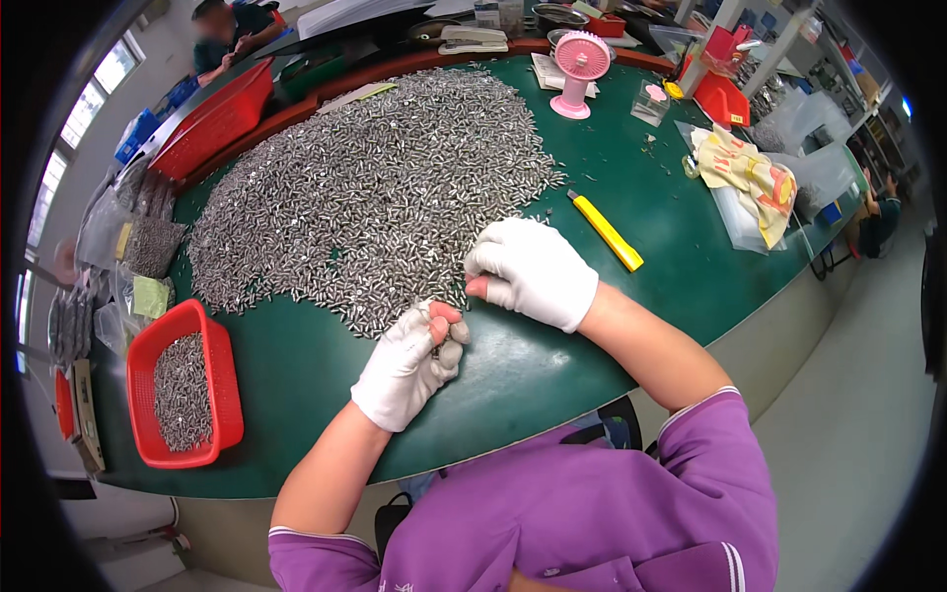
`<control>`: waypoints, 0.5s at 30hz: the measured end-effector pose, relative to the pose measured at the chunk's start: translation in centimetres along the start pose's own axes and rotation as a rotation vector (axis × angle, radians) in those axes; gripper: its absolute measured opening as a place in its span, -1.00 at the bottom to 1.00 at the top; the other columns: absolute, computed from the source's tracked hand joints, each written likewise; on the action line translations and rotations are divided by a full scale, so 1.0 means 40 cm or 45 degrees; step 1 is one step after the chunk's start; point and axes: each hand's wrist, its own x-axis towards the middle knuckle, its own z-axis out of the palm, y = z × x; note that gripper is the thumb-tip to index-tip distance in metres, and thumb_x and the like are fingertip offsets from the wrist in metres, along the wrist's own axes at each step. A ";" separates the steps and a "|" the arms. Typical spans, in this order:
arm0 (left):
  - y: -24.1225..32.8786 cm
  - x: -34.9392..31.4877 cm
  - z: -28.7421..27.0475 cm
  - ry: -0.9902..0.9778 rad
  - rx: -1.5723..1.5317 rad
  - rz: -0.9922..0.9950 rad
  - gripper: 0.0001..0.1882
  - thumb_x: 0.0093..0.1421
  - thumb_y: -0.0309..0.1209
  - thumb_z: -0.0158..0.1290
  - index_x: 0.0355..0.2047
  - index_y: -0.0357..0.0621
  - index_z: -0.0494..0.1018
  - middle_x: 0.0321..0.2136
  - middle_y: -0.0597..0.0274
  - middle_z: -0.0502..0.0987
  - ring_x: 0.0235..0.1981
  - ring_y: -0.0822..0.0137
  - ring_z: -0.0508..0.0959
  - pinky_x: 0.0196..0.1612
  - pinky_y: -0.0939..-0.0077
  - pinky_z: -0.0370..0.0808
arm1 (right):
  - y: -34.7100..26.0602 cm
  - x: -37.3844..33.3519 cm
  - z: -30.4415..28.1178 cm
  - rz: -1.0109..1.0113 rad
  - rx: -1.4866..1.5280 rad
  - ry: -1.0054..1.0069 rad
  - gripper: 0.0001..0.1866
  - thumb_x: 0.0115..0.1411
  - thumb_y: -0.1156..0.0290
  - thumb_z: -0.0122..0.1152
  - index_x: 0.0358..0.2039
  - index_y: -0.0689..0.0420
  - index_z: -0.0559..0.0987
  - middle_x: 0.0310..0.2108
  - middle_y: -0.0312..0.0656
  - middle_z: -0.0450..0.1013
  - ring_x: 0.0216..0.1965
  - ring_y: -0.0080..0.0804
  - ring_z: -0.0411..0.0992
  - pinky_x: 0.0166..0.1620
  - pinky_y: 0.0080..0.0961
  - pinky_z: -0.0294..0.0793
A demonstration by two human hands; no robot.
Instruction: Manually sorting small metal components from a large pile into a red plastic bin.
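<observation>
A wide heap of small silvery metal pins is spread over the green table. At its near edge, my left hand wears a white glove that leaves the thumb and a fingertip bare. Its fingers are curled into the palm, and whatever they hold is hidden. My right hand, gloved the same way, is just to the right, above the near right border of the heap. Its fingers bend down and press together with the thumb; I cannot make out anything between them. The two hands are close but apart.
A red basket partly filled with metal pins stands at the left. A yellow utility knife lies to the right of the heap. Beyond are a pink fan, a clear box and a yellow cloth. Another person sits far left.
</observation>
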 end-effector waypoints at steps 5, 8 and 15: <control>0.005 -0.002 0.018 0.033 0.013 -0.093 -0.83 0.24 -0.24 0.06 -0.27 -0.02 0.43 -0.42 0.41 0.50 -0.50 0.64 0.40 -0.43 0.77 0.31 | -0.032 0.006 -0.004 -0.214 0.112 0.005 -0.76 0.01 0.15 0.26 -0.45 0.04 0.52 -0.40 -0.25 0.44 -0.33 -0.22 0.43 -0.28 -0.34 0.42; 0.008 -0.007 0.016 0.034 0.050 -0.105 -0.83 0.23 -0.24 0.08 -0.29 -0.02 0.44 -0.46 0.43 0.49 -0.53 0.65 0.38 -0.46 0.78 0.29 | -0.026 0.005 0.008 -0.266 0.218 0.020 -0.77 0.03 0.16 0.27 -0.46 0.03 0.53 -0.41 -0.25 0.44 -0.33 -0.23 0.43 -0.28 -0.36 0.43; 0.008 -0.002 0.021 0.046 0.053 -0.085 -0.84 0.23 -0.26 0.08 -0.28 -0.03 0.43 -0.45 0.41 0.47 -0.55 0.63 0.33 -0.48 0.78 0.26 | -0.009 0.003 -0.011 -0.076 0.365 0.030 -0.84 0.02 0.28 0.28 -0.40 0.06 0.59 -0.39 -0.25 0.46 -0.31 -0.24 0.44 -0.24 -0.40 0.44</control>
